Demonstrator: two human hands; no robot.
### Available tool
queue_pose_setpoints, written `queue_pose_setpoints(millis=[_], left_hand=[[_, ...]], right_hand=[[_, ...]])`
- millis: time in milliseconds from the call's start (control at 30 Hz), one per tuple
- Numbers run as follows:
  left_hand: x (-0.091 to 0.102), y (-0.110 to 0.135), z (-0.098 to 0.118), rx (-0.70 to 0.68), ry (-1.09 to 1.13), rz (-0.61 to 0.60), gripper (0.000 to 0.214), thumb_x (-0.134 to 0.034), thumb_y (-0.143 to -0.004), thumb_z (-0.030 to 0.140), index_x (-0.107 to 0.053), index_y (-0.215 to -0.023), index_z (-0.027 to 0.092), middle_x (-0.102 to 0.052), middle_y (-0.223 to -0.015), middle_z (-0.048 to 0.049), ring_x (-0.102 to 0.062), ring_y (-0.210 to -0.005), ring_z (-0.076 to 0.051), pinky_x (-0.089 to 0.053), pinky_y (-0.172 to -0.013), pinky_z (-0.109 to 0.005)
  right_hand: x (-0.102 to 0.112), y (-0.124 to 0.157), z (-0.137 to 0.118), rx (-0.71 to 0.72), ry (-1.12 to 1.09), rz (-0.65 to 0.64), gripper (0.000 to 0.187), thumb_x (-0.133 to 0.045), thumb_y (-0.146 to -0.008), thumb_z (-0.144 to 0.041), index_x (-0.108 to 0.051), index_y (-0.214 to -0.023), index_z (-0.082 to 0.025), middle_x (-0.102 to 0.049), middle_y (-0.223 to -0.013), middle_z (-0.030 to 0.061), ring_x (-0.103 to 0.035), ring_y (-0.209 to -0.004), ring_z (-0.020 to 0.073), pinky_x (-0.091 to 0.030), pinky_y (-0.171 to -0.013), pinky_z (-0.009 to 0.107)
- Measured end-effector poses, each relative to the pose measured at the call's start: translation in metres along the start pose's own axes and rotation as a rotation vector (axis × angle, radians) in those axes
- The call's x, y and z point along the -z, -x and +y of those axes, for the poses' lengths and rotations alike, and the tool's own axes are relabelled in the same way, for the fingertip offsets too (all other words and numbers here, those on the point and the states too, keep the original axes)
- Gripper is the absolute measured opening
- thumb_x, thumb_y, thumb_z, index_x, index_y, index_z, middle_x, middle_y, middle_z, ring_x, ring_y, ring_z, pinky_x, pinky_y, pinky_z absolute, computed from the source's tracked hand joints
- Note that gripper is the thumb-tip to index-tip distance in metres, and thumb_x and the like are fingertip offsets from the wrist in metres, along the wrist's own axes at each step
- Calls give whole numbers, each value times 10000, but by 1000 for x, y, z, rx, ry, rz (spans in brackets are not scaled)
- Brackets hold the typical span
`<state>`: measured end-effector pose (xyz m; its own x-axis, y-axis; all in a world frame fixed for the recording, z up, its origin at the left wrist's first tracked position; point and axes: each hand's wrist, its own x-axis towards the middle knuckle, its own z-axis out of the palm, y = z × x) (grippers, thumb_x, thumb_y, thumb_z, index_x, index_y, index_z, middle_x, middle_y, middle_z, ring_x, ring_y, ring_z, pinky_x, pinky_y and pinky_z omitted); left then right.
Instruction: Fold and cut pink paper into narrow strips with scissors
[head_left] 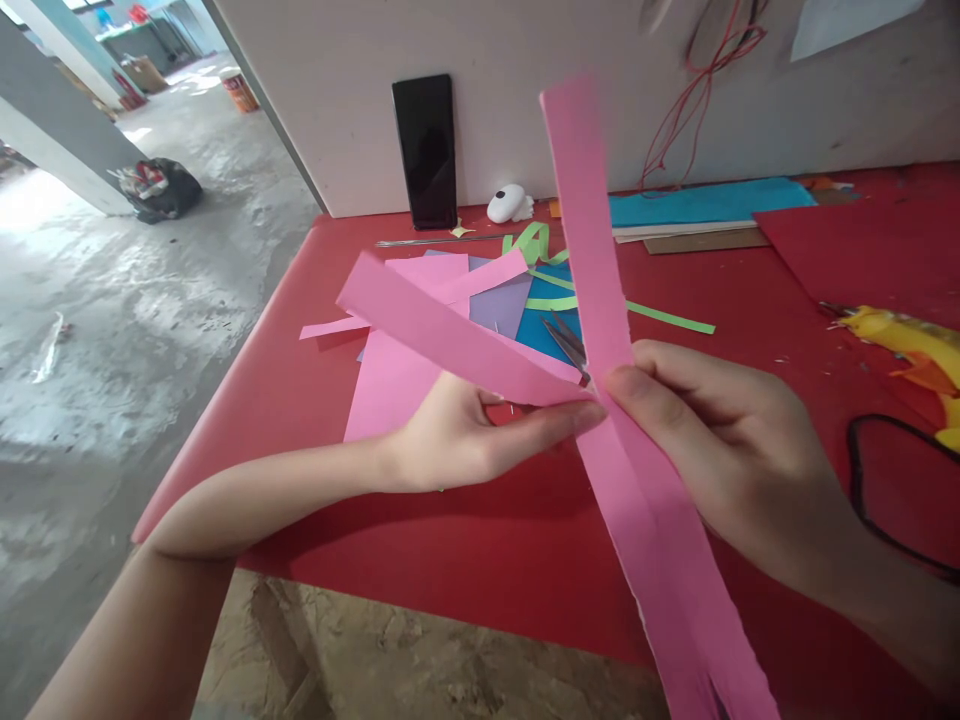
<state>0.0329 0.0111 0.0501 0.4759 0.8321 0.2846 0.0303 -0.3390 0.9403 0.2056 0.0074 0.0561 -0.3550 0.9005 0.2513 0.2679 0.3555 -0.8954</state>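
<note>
Both my hands hold crossed pink paper strips above a red table (315, 400). My left hand (465, 435) pinches the shorter pink strip (442, 335), which slants up to the left. My right hand (720, 440) is closed on the long pink strip (592, 260), which rises steeply and hangs down past the table's near edge. The fingertips of both hands meet where the strips cross. Under them lie scissors (566, 342) on a pile of pink, purple and blue paper sheets (397, 380).
Green paper strips (660, 316) curl behind the pile. A black phone (425, 150) leans on the white wall, a small white object (508, 203) beside it. Blue paper (705, 203) and a red sheet (862, 250) lie far right, with a yellow object (911, 345) and black cable (870, 500).
</note>
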Motion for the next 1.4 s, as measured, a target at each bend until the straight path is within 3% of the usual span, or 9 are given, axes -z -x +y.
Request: queue_pose_setpoints(millis=[233,433,533,667,900,1033,1167,1300,1400], left_hand=[[2,-2,-7,-65,-25,108,353,-704,-835,381,-647,-576,148,-640,-556,-2,-587,-526,-93,-469,-490,-205],[9,-6,-7,220,197,-203,237,-748,-798,354,-702,-709,139,-726,-660,-29,-699,-639,-122,-576,-617,-192],[6,-6,-8,278,274,-248,228,-741,-806,323,-677,-726,119,-710,-639,-25,-680,-623,-101,-585,-638,-181],[2,-6,-10,349,302,-286,233,-734,-811,295,-651,-699,108,-688,-610,-7,-640,-555,-68,-565,-595,-156],[-3,-5,-7,398,424,-188,244,-808,-735,288,-649,-735,103,-669,-588,13,-638,-549,-71,-562,-573,-153],[-3,-4,-5,401,420,-173,229,-799,-744,276,-654,-723,100,-677,-605,4,-626,-552,-72,-518,-513,-146],[4,-5,-4,450,362,-316,217,-737,-813,281,-671,-704,106,-705,-622,-15,-607,-529,-69,-450,-464,-154],[10,-6,-5,504,373,-505,316,-665,-878,362,-710,-685,115,-737,-679,-41,-554,-487,-44,-380,-444,-166],[10,-7,-7,514,424,-541,369,-646,-890,390,-718,-662,109,-739,-685,-57,-542,-480,-39,-357,-438,-171]], right_hand=[[7,-5,-5,-12,-2,-57,368,-463,-926,-296,-383,-581,-199,-287,-540,-48,-270,-464,61,-231,-383,200],[8,-7,-3,-11,26,-81,364,-512,-904,-291,-491,-552,-202,-450,-465,-41,-375,-418,67,-274,-368,206],[7,-6,3,-39,-66,-191,344,-546,-914,-330,-575,-596,-203,-635,-531,-25,-563,-479,84,-410,-436,193],[8,-6,6,-28,-101,-316,345,-491,-950,-271,-587,-625,-205,-686,-595,-25,-657,-576,88,-496,-555,190],[4,-4,0,63,-42,-181,354,-480,-933,-177,-498,-580,-207,-587,-499,-57,-497,-428,47,-337,-386,190],[4,-2,2,29,39,-150,371,-469,-945,-246,-524,-580,-212,-570,-485,-38,-540,-447,70,-353,-391,212],[8,-3,7,9,-49,-283,357,-445,-960,-252,-525,-615,-207,-632,-550,-17,-584,-507,97,-420,-469,231],[11,-4,10,97,62,-313,349,-443,-936,-199,-405,-589,-200,-474,-457,-54,-370,-414,59,-277,-389,222],[13,-5,10,152,151,-331,331,-435,-916,-156,-407,-588,-195,-385,-448,-65,-310,-413,52,-245,-381,217]])
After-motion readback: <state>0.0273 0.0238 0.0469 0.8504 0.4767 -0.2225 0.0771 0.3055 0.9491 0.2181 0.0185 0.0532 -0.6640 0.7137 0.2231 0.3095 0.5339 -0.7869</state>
